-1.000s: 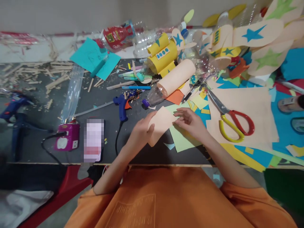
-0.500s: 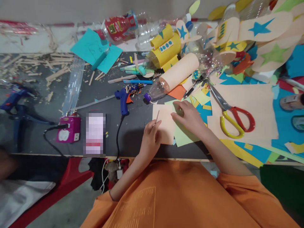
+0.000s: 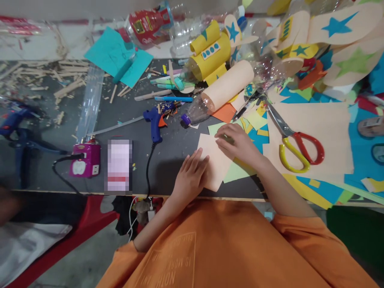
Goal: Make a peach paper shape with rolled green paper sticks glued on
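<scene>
A small sheet of peach paper (image 3: 214, 170) lies at a slant on the table in front of me. My left hand (image 3: 192, 172) rests flat on its left side, fingers stretched out. At its upper right edge my right hand (image 3: 237, 144) has its fingers curled, thumb and fingertips on the paper; part of the grip is hidden. Beneath the sheet and my right hand a light green paper (image 3: 240, 171) sticks out. Just beyond lies a clear bottle (image 3: 196, 112) with a purple cap, wrapped in a peach paper tube (image 3: 229, 86).
Right of my hands, large scissors (image 3: 295, 146) lie on a bigger peach sheet (image 3: 333, 124). To the left are a blue glue gun (image 3: 155, 125) with its cord, a phone (image 3: 119, 166) and a pink power adapter (image 3: 85, 160). Paper-decorated bottles (image 3: 213, 52) crowd the back. Another person's arm shows at lower left.
My left hand has gone from a pinch around a thin, stick-like thing to lying flat; that thing no longer shows. The peach paper has turned to a slant. My right hand has curled closer onto it.
</scene>
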Demonstrator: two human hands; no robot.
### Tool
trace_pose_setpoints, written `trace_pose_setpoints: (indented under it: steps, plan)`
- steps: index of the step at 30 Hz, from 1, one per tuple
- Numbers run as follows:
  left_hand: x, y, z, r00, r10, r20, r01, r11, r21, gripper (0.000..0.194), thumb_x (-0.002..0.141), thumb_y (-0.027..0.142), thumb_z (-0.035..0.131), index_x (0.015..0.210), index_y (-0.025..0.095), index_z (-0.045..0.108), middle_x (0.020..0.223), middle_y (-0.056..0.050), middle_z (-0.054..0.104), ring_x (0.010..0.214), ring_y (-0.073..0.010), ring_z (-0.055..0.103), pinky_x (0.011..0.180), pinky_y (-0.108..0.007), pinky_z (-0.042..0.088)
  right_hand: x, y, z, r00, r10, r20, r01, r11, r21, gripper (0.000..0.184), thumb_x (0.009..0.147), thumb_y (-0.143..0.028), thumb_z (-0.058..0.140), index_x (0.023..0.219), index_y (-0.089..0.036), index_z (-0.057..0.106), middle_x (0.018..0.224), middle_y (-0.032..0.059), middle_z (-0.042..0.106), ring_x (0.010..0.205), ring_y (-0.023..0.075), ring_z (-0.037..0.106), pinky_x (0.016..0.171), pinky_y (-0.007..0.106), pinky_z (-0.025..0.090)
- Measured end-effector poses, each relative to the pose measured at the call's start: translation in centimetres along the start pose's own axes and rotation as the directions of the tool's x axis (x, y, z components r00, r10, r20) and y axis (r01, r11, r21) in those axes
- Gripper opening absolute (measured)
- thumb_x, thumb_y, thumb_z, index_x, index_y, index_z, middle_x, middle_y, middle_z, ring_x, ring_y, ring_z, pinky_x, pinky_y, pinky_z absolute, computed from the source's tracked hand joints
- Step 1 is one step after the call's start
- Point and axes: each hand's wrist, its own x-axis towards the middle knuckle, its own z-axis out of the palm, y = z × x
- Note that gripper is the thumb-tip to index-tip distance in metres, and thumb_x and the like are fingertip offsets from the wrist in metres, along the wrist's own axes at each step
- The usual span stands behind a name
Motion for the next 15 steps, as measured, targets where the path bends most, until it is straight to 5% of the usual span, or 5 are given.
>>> trace_pose_setpoints:
  steps: [15]
  plan:
    - [-0.25,-0.42,0.23,0.993,-0.115,-0.002,0.115,0.990,0.087,0.059,0.097,0.036,0.038,0.146,0.004,0.034,0.147,-0.023,0.047,0.138,-0.0317,0.044,0.113,-0.046,0.034,0.02,1.03,0.00,0.993,-0.101,0.069,0.111,0.981,-0.160,0.022,0.088,-0.028,0.059,0.106,-0.026,0.072,0.099,0.0085,0.061,0.094,0.0267,0.055,0.086,0.047,0.045]
